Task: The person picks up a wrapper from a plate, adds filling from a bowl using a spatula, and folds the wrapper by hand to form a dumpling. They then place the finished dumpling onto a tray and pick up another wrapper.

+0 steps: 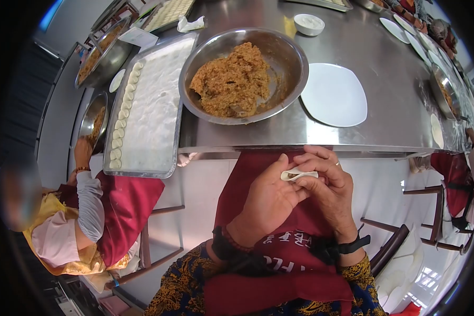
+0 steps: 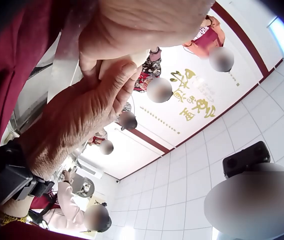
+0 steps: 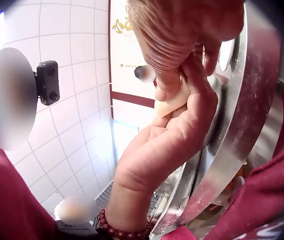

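Note:
Above my lap, just in front of the table edge, a dumpling (image 1: 298, 174) is held between both hands. Its white wrapper is folded over, and a bit of brown filling shows at the gaping left end. My left hand (image 1: 271, 196) cradles it from below, palm up, its fingers bent under the dough. With thumb and fingers, my right hand (image 1: 329, 181) pinches the wrapper's edge at the right. In the right wrist view, the pale dough (image 3: 174, 102) sits between the right thumb and the left fingers.
A steel bowl (image 1: 295, 84) of brown filling stands ahead on the metal table (image 1: 384, 100). Right of it lies a white plate (image 1: 334, 95); left, a floured tray (image 1: 158, 100) with a row of dumplings (image 1: 122, 113). A person in a red apron (image 1: 126, 216) sits at left.

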### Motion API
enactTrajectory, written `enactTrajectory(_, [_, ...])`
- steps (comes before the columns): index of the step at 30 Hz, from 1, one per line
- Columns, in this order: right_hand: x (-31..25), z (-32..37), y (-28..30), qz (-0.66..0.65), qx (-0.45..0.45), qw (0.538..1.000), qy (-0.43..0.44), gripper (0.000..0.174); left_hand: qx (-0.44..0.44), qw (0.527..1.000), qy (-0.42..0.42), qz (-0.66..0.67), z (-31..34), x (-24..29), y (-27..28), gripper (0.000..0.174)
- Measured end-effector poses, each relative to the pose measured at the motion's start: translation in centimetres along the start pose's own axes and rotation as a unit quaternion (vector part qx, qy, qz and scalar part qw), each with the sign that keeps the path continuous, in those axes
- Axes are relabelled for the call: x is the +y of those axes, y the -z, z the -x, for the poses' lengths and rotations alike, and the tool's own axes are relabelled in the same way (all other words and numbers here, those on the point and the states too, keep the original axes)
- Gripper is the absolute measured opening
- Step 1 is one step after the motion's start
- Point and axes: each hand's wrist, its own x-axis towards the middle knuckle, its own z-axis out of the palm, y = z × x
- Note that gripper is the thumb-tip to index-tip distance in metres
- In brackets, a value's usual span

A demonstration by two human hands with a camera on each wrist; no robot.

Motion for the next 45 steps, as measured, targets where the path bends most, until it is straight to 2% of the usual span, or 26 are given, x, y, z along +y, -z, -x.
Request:
enactTrajectory(7, [0.5,0.0,0.4,0.048,-0.006,0.998,0.045,0.013,0.009,0.999,0.004,-0.053,0.1,-0.1,0.0,0.043])
enactTrajectory(9, [0.5,0.1,0.4,0.045,-0.009,0.998,0.049,0.013,-0.017,0.997,0.007,-0.076,-0.1,-0.1,0.3,0.045])
enactTrajectory(13, [0.2,0.1,0.3,0.043,-0.007,0.998,0.041,0.011,-0.011,0.994,0.010,-0.110,0.2,0.0,-0.6,0.046])
enactTrajectory(14, [0.3,0.1,0.3,0.043,-0.007,0.998,0.042,0.011,-0.004,0.993,0.007,-0.116,0.2,-0.1,-0.8,0.042])
enactTrajectory(17, [0.4,0.2,0.4,0.068,-0.022,0.996,0.060,0.015,0.000,0.992,0.005,-0.129,0.3,0.0,-1.3,0.037])
enactTrajectory(19, [0.2,0.6,0.1,-0.067,0.009,0.997,-0.043,0.024,-0.003,0.991,0.007,-0.135,0.3,0.1,-1.2,0.036])
enactTrajectory(22, [0.4,0.3,-0.2,-0.122,-0.005,0.992,-0.021,0.032,-0.007,0.984,0.001,-0.175,0.2,0.2,-0.1,0.040])
enactTrajectory(25, [0.3,0.4,-0.1,-0.111,-0.012,0.993,-0.026,0.037,-0.026,0.977,0.016,-0.211,0.0,0.4,0.3,0.037])
enactTrajectory(27, [-0.2,0.3,-0.4,-0.100,-0.004,0.994,-0.041,0.036,-0.014,0.973,0.039,-0.226,-0.1,0.5,0.5,0.042])
enactTrajectory(28, [-0.5,0.3,-0.5,-0.088,0.004,0.995,-0.056,0.035,-0.015,0.973,0.039,-0.226,-0.2,0.6,0.2,0.042])
enactTrajectory(29, [-0.6,0.3,-0.4,-0.088,0.005,0.995,-0.056,0.035,-0.014,0.984,0.045,-0.172,-0.1,0.7,-0.3,0.045])
enactTrajectory(30, [-0.7,0.3,-0.2,-0.017,-0.004,0.999,-0.044,0.032,-0.012,0.992,0.052,-0.117,0.0,0.7,-0.6,0.048])
enactTrajectory(31, [-0.7,0.3,0.0,0.053,-0.013,0.998,-0.031,0.030,-0.013,0.992,0.052,-0.118,-0.1,0.8,-0.8,0.048])
enactTrajectory(32, [-0.4,0.2,0.3,0.054,-0.012,0.998,-0.031,0.030,-0.006,0.992,0.050,-0.112,-0.1,0.8,-0.9,0.051])
enactTrajectory(34, [0.7,0.1,0.7,0.101,-0.051,0.991,0.067,0.020,0.000,0.993,0.049,-0.106,-0.1,0.7,-0.9,0.053])
enactTrajectory(35, [0.7,0.2,0.6,0.101,-0.051,0.991,0.067,0.020,-0.006,0.993,0.053,-0.101,-0.2,0.7,-0.9,0.051])
enactTrajectory(37, [0.6,0.4,0.2,0.029,0.007,0.999,0.032,0.017,-0.013,0.994,0.058,-0.097,-0.2,0.6,-0.9,0.050])
enactTrajectory(40, [0.7,0.2,0.0,-0.014,0.046,0.999,0.009,0.014,0.016,0.997,0.055,-0.047,-0.2,0.3,-0.9,0.050])
enactTrajectory(43, [0.8,0.2,0.0,-0.010,0.036,0.999,0.003,0.016,0.030,0.997,0.042,-0.049,-0.4,0.1,-0.1,0.047])
enactTrajectory(45, [0.1,0.2,-0.2,-0.012,0.043,0.999,-0.025,0.016,-0.009,0.998,0.043,-0.042,-0.5,0.0,0.8,0.044])
